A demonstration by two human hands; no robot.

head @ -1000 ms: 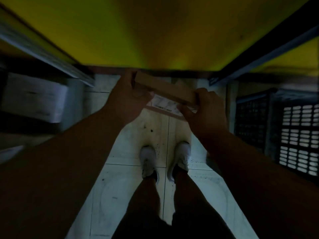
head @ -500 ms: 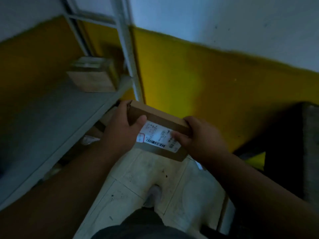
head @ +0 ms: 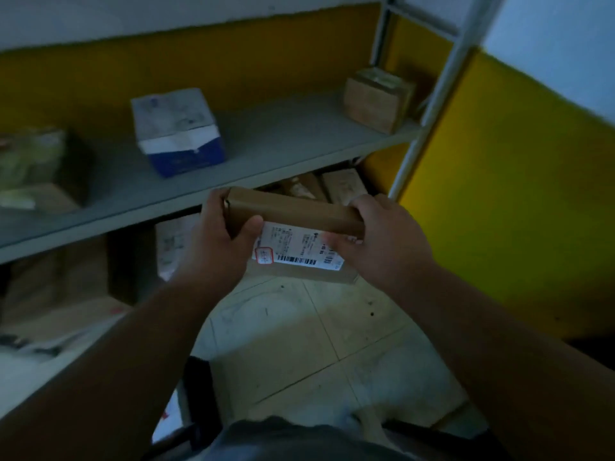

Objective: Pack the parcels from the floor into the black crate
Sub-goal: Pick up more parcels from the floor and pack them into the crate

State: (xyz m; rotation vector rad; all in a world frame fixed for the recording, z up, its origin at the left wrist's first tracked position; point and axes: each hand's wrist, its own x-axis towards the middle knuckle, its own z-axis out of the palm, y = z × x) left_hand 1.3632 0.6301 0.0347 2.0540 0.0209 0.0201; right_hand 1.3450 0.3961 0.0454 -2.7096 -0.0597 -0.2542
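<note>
1. Head view: left hand (head: 218, 247) and right hand (head: 382, 242) each clamp an end of the cardboard parcel (head: 293, 227), label facing up, presumably for reading.
2. Parcel is held above the floor (head: 316, 344), before the shelf (head: 266, 141); crate unseen.

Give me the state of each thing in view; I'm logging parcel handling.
Brown parcel: held off the floor, label facing the camera.
Left hand: grips its left end.
Right hand: grips its right end.
Blue-and-white box: closed, resting on the shelf.
Small cardboard box: closed, on the shelf.
</note>
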